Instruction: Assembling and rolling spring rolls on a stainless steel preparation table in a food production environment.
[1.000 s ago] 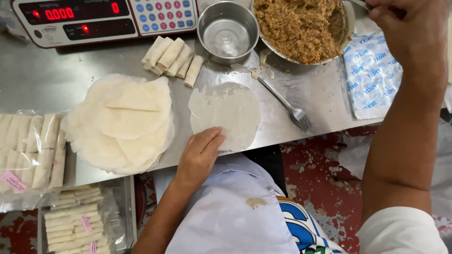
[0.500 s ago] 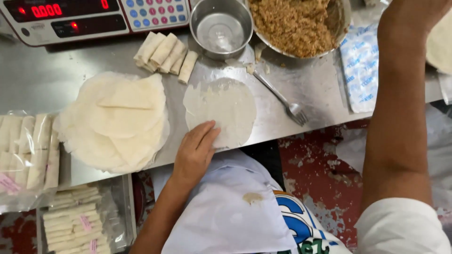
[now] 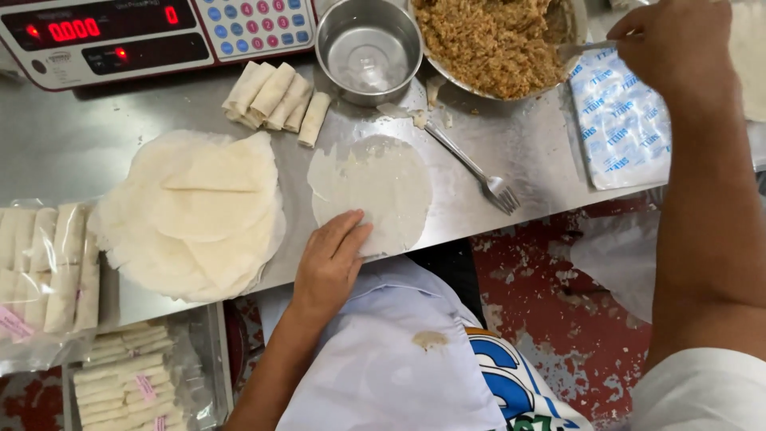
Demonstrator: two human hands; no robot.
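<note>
Bare steel counter (image 3: 72, 152) lies open left of the wrapper stack (image 3: 195, 215); the fork (image 3: 475, 169) bars the right

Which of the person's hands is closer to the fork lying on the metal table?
Left. The left hand rests on the round wrapper just beside the fork; the right hand is farther, up at the filling bowl.

I am pressing my left hand (image 3: 331, 259) flat on the near edge of a single round wrapper (image 3: 372, 191), thin, pale and slightly translucent, which is lying spread out on the steel table (image 3: 72, 144). My right hand (image 3: 678, 48) is gripping a metal utensil handle (image 3: 586, 49) that is reaching into the bowl of brown crumbly filling (image 3: 495, 40) at the far edge.
</note>
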